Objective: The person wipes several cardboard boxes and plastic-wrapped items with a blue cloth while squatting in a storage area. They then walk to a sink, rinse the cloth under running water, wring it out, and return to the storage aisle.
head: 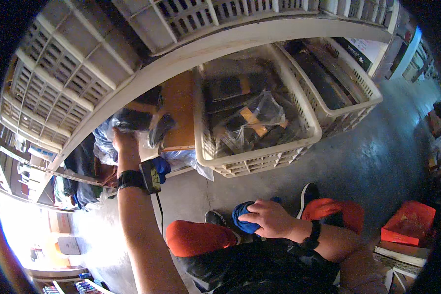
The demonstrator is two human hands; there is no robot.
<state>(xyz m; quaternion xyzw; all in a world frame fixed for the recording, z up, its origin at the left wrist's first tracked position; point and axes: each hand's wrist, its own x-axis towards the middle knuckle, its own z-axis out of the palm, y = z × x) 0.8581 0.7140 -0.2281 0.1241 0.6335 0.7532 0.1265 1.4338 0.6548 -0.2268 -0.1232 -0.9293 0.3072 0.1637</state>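
My left hand (125,141) reaches under the shelf beam at the left, at a clear plastic bag (104,143) and dark bagged goods (132,118); the bags hide most of its fingers, so its grip cannot be told. Low in front of my body, my right hand (266,218) is closed around a bunched blue cloth (244,217). A cream plastic crate (259,152) with dark, clear-wrapped goods (255,117) bound with tan tape stands on the lower shelf, to the right of a brown cardboard box (180,110).
A second cream crate (352,110) with flat dark items sits further right. Pale lattice crates (70,73) rest above the curved shelf beam (224,42). A red open box (408,224) lies at the lower right. Grey floor (338,161) shows beyond my shoes.
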